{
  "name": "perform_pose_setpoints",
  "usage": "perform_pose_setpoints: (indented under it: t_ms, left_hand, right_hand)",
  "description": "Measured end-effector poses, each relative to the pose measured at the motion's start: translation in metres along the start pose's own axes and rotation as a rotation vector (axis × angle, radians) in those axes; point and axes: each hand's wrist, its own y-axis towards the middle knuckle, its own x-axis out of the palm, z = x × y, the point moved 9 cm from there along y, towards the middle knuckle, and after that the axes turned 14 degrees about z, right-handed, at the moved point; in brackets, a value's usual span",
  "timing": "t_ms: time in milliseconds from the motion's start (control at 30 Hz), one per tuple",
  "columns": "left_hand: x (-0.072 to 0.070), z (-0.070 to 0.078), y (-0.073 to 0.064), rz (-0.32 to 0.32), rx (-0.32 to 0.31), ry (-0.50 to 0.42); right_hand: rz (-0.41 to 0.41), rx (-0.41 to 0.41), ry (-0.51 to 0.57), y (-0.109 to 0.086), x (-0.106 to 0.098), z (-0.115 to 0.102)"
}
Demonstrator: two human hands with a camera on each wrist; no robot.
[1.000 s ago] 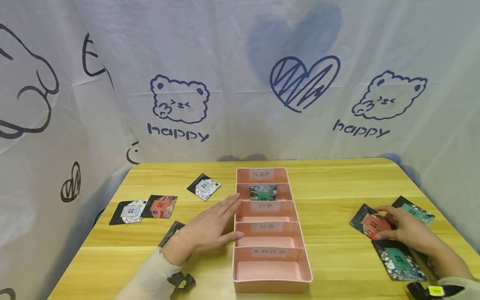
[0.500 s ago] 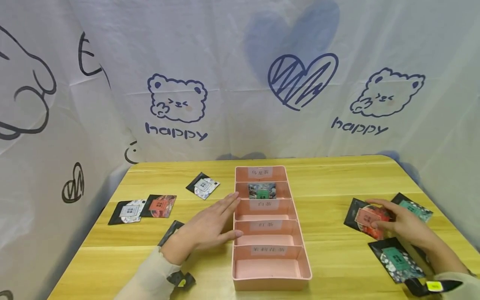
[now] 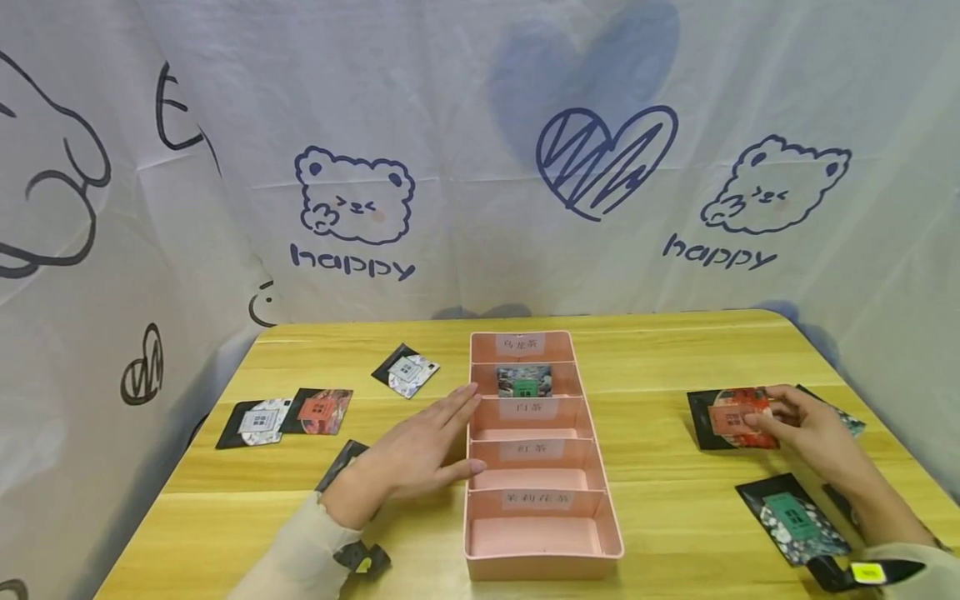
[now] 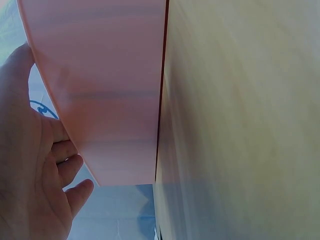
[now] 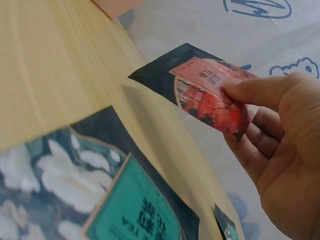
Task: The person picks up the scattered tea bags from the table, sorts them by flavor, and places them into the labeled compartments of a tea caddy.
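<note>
Head view: a pink box w/ 5 compartments, near to far, stands mid-table; label strips on its inner walls. A green-label pkt sits in the 2nd compartment from the far end. The R hand, at R, pinches the red pkt btwn thumb & fingers, well apart from the box. The L hand, fingers extended & gripping nothing, touches the box's L rim. Near R: a white-flower pkt; a far-R pkt & a dark pkt are partly hidden by the R hand & wrist. At L: a far-L pkt, a white pkt beside a second red pkt, & a half-hidden pkt under the L wrist. Bkgd: white cloth w/ line drawings.

L wrist view: outer side of the box; thumb & some fingertips at its rim, hand not closed.

R wrist view: the red pkt, tilted, appears raised off the table; thumb on its printed face, fingers behind. The white-flower pkt fills the near L corner.
</note>
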Motion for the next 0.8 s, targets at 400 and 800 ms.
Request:
perform_pose_setpoints:
  t_ms: [400, 800]
  left_hand:
    - [0.000, 0.000, 0.000, 0.002, 0.007, 0.001]
    - [0.001, 0.000, 0.000, 0.013, 0.013, 0.008]
  right_hand:
    - [0.039, -0.059, -0.115, 0.008, -0.007, -0.022]
    - [0.030, -0.191, -0.090, 0.016, -0.004, -0.060]
